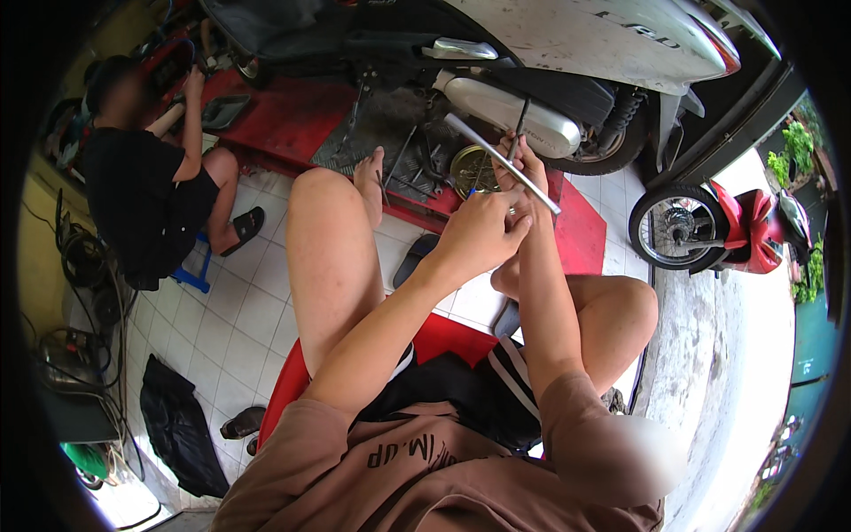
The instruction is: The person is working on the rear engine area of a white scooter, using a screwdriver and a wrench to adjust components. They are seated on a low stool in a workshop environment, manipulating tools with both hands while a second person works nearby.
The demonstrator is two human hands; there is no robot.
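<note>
My right hand point(525, 170) is closed around a T-handle wrench point(480, 142), just in front of the scooter's engine side. The wrench's long silver bar slants down to the right, and its dark shaft points up toward the silver engine cover point(510, 111). Close to the lower part of the bar is my left hand point(483, 229), its fingers curled in. A small shiny bit shows at those fingers, too small to name. Behind my hands lies a round brass-coloured bowl point(459, 174). The silver scooter point(603, 40) stands across the top of the view.
The scooter rests on a red platform point(581, 226) with several tools on its metal plate point(341, 152). At left sits a co-worker point(133, 168) in black, arms raised. A red motorcycle point(753, 226) stands at right. Black cloth point(182, 426) and cables point(84, 253) lie at left.
</note>
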